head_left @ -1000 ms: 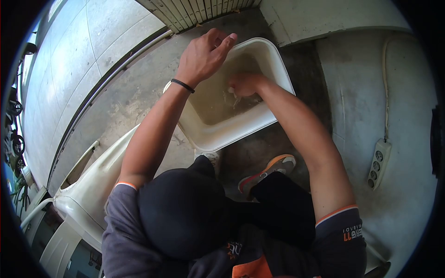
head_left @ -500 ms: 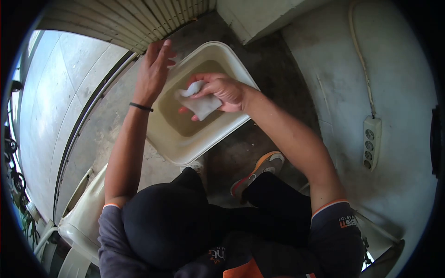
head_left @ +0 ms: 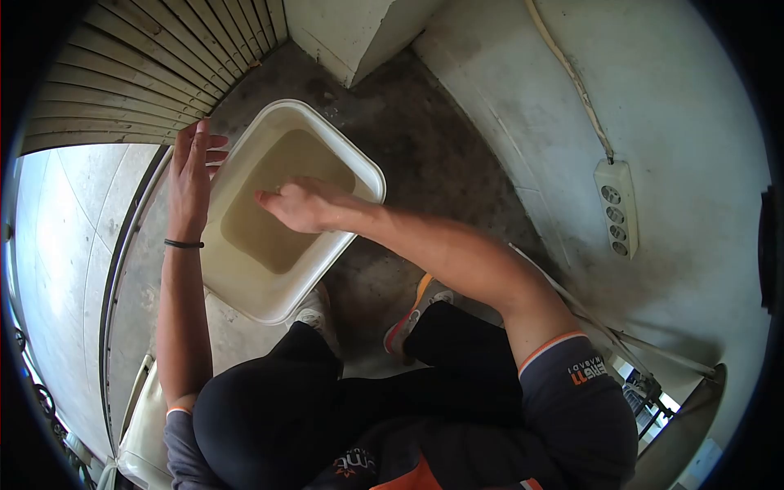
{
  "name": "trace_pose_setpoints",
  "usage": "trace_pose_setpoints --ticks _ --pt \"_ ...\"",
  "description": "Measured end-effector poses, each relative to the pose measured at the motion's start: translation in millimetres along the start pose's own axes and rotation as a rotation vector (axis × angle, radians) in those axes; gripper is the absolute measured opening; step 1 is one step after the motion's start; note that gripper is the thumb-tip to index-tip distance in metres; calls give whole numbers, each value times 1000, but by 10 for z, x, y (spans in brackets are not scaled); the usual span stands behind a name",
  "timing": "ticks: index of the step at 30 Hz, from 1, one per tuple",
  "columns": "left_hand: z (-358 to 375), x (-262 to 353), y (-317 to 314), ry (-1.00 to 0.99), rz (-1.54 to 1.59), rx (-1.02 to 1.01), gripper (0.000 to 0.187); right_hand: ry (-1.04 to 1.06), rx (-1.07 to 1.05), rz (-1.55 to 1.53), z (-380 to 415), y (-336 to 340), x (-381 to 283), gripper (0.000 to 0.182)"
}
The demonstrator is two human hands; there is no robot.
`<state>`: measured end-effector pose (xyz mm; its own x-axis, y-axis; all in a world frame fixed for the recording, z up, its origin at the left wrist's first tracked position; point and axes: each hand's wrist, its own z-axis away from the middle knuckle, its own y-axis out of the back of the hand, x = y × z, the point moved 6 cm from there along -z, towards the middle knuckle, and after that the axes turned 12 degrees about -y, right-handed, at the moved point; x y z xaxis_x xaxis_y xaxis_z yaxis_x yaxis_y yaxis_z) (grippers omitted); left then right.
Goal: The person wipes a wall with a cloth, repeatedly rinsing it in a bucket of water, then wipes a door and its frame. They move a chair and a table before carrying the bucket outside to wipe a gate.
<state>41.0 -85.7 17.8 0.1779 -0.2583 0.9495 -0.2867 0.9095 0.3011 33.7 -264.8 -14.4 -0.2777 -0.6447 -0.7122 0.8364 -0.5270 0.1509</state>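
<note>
My right hand [head_left: 300,204] is over the cloudy water [head_left: 265,237] in the white tub [head_left: 374,180], its forearm crossing the tub's right rim. Its fingers are curled, with the thumb side pointing left. The white cloth cannot be seen now; whatever the fingers hold is hidden beneath the hand. My left hand [head_left: 191,171] is raised at the tub's left side, close to the lower edge of the slatted panel [head_left: 155,73]. Its fingers are apart and nothing is in them.
A power strip [head_left: 616,208] hangs by its cable on the pale wall at right. My shoes [head_left: 418,314] are on the dark floor below the tub. A cream-coloured plastic item [head_left: 151,425] stands at lower left, and metal rods [head_left: 661,351] lean at lower right.
The view has shifted, so the tub appears further left. My right hand has turned over above the water, and the white cloth it held has gone out of sight. My left hand remains open.
</note>
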Motion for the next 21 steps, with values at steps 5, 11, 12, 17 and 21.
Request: trace_pose_setpoints --ticks 5,11,12,17,21 --pt "-6 -1 -14 2 -17 -3 51 82 101 298 103 68 -185 49" --pt "-2 -11 -10 -25 -32 -10 49 254 19 86 196 140 -198 43" --pt "-7 -20 -9 -32 -35 -12 48 168 -71 -85 164 131 -136 45" --pt "-41 -104 -32 -161 -93 -24 42 -208 -359 -821 81 147 214 43" --pt "-25 -96 -59 -189 -173 -35 41 -241 -328 -827 149 213 170 23"
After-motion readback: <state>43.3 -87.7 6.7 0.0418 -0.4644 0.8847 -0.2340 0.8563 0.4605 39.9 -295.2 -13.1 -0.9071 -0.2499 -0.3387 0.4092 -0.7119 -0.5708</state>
